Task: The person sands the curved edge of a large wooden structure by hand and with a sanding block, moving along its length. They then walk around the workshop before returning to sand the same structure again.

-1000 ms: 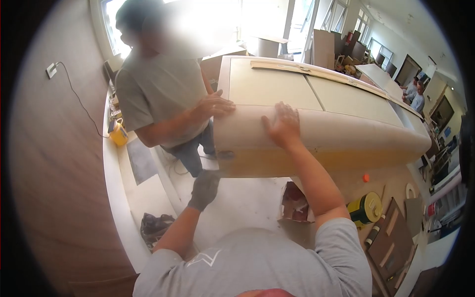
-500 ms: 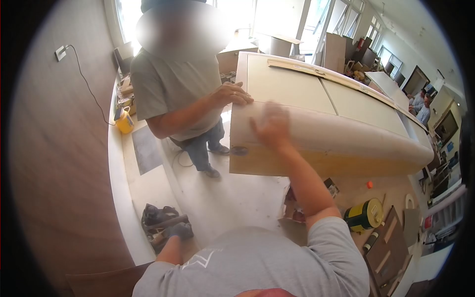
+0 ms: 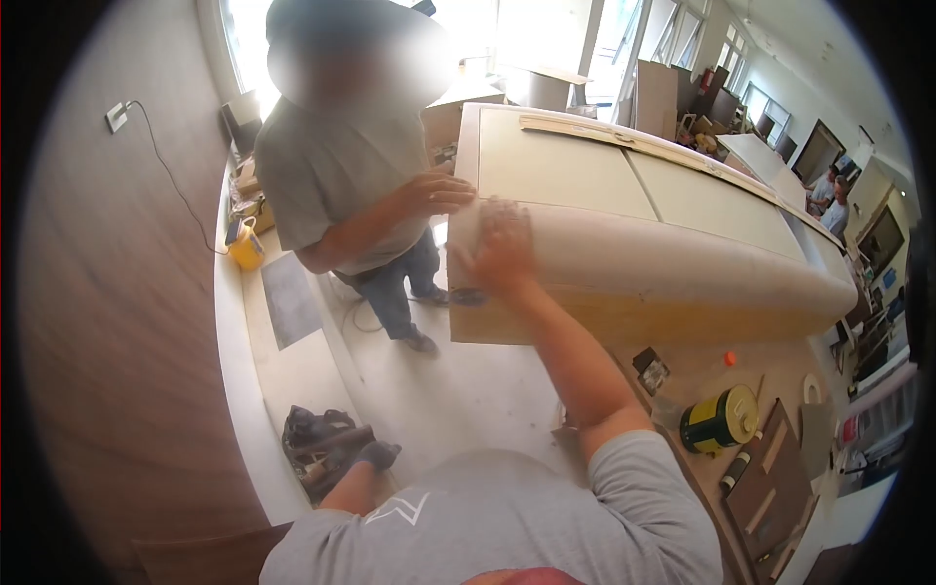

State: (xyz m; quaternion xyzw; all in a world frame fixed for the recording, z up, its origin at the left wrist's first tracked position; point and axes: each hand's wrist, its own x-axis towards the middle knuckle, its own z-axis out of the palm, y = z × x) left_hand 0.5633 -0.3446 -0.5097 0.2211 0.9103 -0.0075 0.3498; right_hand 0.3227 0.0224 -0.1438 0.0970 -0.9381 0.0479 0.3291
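My right hand (image 3: 503, 249) lies spread and bare on the rounded, pale front edge of a long panel-like piece (image 3: 663, 255), close to its left end. Below that curve the piece shows a yellowish-tan strip. A co-worker's hand (image 3: 437, 193) hovers at the same left end, just left of my fingers. Low on the left, my left hand (image 3: 378, 455), in a dark grey glove, hangs beside a dark bag-like bundle (image 3: 320, 444) and overlaps it in this view. I cannot tell how its fingers are set.
A co-worker (image 3: 341, 175) stands across at the panel's left end. On the floor to the right are a green and yellow bucket (image 3: 720, 419), brown boards (image 3: 770, 487) and an orange cap-like thing (image 3: 729, 359). A yellow container (image 3: 246, 244) stands by the left wall, near a cable (image 3: 166, 161).
My right hand has slid left along the rounded edge toward the panel's end. The co-worker's hand has moved slightly left. My gloved left hand has shifted a little right.
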